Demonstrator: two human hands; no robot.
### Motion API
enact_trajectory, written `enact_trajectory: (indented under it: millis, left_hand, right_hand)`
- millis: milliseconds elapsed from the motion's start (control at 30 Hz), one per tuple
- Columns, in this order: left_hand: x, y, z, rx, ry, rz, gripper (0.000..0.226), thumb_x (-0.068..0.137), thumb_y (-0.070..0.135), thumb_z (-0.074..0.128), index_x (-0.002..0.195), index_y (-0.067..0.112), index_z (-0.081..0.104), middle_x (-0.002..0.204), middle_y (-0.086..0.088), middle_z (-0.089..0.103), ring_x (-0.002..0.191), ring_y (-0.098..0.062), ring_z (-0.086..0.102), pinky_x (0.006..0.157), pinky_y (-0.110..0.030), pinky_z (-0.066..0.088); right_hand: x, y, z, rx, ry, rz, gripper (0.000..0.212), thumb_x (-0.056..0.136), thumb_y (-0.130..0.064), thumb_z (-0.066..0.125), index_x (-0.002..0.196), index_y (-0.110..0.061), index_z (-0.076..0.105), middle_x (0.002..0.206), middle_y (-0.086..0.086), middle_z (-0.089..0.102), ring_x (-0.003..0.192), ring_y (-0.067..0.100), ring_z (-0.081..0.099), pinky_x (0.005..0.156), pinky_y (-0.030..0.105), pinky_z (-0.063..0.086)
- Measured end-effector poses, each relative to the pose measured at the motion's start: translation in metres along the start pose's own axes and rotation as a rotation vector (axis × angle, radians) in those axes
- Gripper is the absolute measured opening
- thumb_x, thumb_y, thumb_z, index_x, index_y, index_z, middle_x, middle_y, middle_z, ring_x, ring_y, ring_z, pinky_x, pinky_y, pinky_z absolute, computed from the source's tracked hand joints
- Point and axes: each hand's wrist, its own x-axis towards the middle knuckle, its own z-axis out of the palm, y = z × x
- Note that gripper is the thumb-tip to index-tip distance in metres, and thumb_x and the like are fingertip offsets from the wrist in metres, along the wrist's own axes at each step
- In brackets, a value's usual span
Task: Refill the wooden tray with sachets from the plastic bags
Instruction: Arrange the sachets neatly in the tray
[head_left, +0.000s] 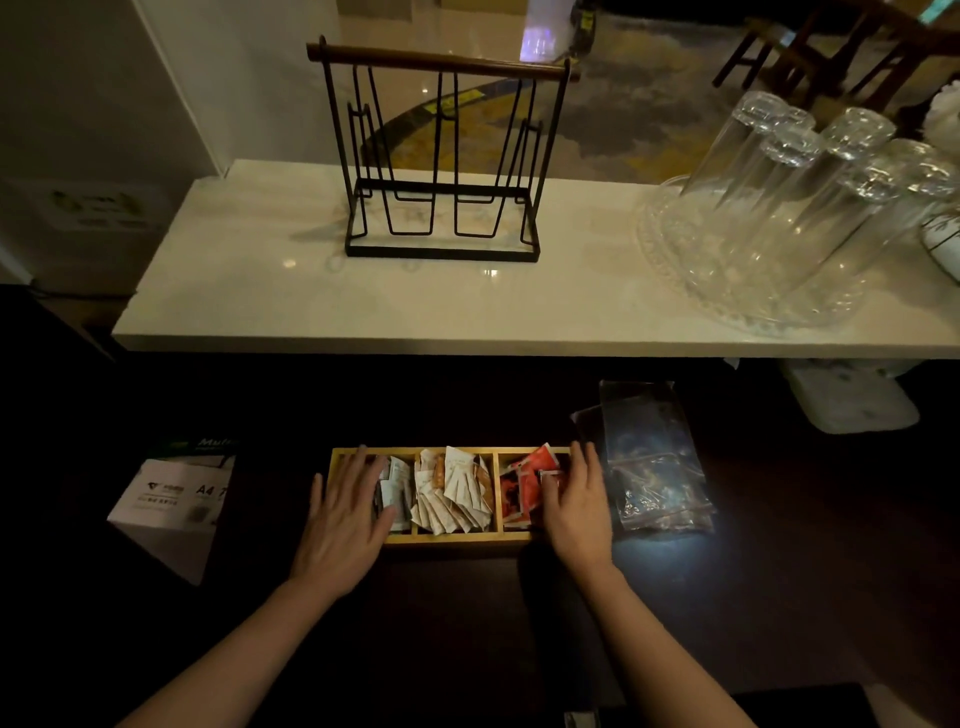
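A wooden tray (452, 538) with three compartments sits on a dark surface below me. Its left compartment holds white sachets (397, 486), the middle one beige sachets (454, 493), the right one red sachets (522, 480). My left hand (345, 512) lies flat over the tray's left end, fingers spread, covering part of the white sachets. Resting on the tray's right end is my right hand (579, 501), with its fingers over the red sachets. Neither hand visibly grips anything. Clear plastic bags (652, 467) lie flattened just right of the tray.
A white marble counter (311, 301) runs across behind the tray, carrying a black wire rack (441, 156) and upturned glasses (789, 197) on a glass tray. A box of A4 paper (174, 499) stands to the left. A white object (852, 400) sits at the right under the counter.
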Motion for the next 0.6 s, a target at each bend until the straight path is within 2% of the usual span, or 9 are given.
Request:
enact_trajectory:
  millis: [67, 133, 233, 267, 333, 400, 433, 500, 600]
  left_hand:
    - [0.002, 0.0, 0.0, 0.037, -0.024, 0.069, 0.06, 0.093, 0.052, 0.012, 0.148, 0.027, 0.013, 0.159, 0.0, 0.009, 0.146, -0.019, 0.011, 0.118, -0.044, 0.005]
    - [0.0, -0.001, 0.003, 0.107, -0.076, 0.107, 0.061, 0.095, 0.053, 0.006, 0.144, 0.025, 0.03, 0.156, -0.002, 0.026, 0.143, -0.019, 0.022, 0.115, -0.042, 0.006]
    - [-0.004, -0.003, 0.004, 0.175, -0.134, 0.095, 0.063, 0.096, 0.051, 0.008, 0.135, 0.021, 0.047, 0.137, -0.004, 0.056, 0.134, -0.02, 0.042, 0.112, -0.041, 0.01]
    - [-0.004, -0.002, 0.003, 0.184, -0.146, 0.092, 0.064, 0.096, 0.051, 0.008, 0.132, 0.02, 0.05, 0.131, -0.005, 0.06, 0.131, -0.021, 0.047, 0.112, -0.041, 0.012]
    - [-0.003, -0.001, 0.003, 0.202, -0.154, 0.091, 0.066, 0.096, 0.051, 0.007, 0.13, 0.018, 0.052, 0.127, -0.005, 0.062, 0.127, -0.022, 0.05, 0.11, -0.042, 0.015]
    - [-0.003, -0.001, 0.005, 0.214, -0.151, 0.104, 0.067, 0.095, 0.052, 0.006, 0.132, 0.017, 0.05, 0.129, -0.007, 0.06, 0.129, -0.024, 0.048, 0.11, -0.045, 0.015]
    - [-0.004, -0.002, 0.007, 0.222, -0.149, 0.113, 0.068, 0.095, 0.052, 0.005, 0.132, 0.016, 0.05, 0.13, -0.008, 0.059, 0.129, -0.025, 0.047, 0.11, -0.046, 0.015]
    - [-0.005, -0.004, 0.01, 0.255, -0.155, 0.127, 0.072, 0.095, 0.052, 0.001, 0.132, 0.013, 0.05, 0.131, -0.011, 0.058, 0.13, -0.028, 0.047, 0.109, -0.047, 0.017]
    - [-0.004, -0.004, 0.009, 0.282, -0.172, 0.119, 0.071, 0.096, 0.051, 0.003, 0.131, 0.013, 0.051, 0.13, -0.012, 0.059, 0.128, -0.029, 0.049, 0.108, -0.046, 0.018]
  right_hand:
    - [-0.002, -0.003, 0.006, -0.001, -0.066, -0.079, 0.059, 0.097, -0.045, 0.034, 0.149, -0.019, 0.021, 0.157, 0.004, 0.024, 0.144, 0.02, 0.023, 0.118, 0.039, 0.02]
    - [-0.006, -0.015, 0.011, -0.062, -0.094, -0.166, 0.057, 0.099, -0.042, 0.031, 0.149, -0.015, 0.022, 0.158, 0.003, 0.023, 0.144, 0.018, 0.02, 0.12, 0.037, 0.015]
    - [-0.005, -0.023, 0.008, -0.083, -0.151, -0.204, 0.052, 0.1, -0.038, 0.031, 0.145, -0.011, 0.03, 0.157, 0.007, 0.023, 0.144, 0.023, 0.022, 0.118, 0.038, 0.022]
    - [-0.001, -0.02, 0.003, -0.081, -0.103, -0.21, 0.05, 0.1, -0.039, 0.032, 0.142, -0.013, 0.037, 0.154, 0.006, 0.03, 0.141, 0.023, 0.028, 0.116, 0.037, 0.026]
    - [0.014, -0.012, -0.009, -0.14, 0.116, -0.234, 0.041, 0.094, -0.033, 0.045, 0.131, -0.015, 0.05, 0.144, 0.008, 0.046, 0.133, 0.025, 0.04, 0.112, 0.041, 0.032]
    - [0.037, 0.002, -0.022, -0.285, 0.261, -0.203, 0.042, 0.084, -0.02, 0.059, 0.125, -0.015, 0.054, 0.141, 0.012, 0.047, 0.134, 0.032, 0.039, 0.112, 0.051, 0.029]
    - [0.046, 0.007, -0.033, -0.374, 0.244, -0.149, 0.048, 0.08, -0.018, 0.062, 0.127, -0.017, 0.051, 0.145, 0.013, 0.042, 0.139, 0.034, 0.032, 0.113, 0.057, 0.022]
    - [0.062, 0.015, -0.045, -0.52, 0.089, -0.023, 0.061, 0.084, -0.028, 0.06, 0.139, -0.024, 0.037, 0.156, 0.012, 0.023, 0.147, 0.033, 0.01, 0.11, 0.068, 0.008]
    - [0.074, 0.032, -0.049, -0.618, -0.194, 0.116, 0.076, 0.087, -0.046, 0.054, 0.148, -0.035, 0.01, 0.161, 0.009, -0.004, 0.146, 0.035, -0.01, 0.104, 0.075, 0.007]
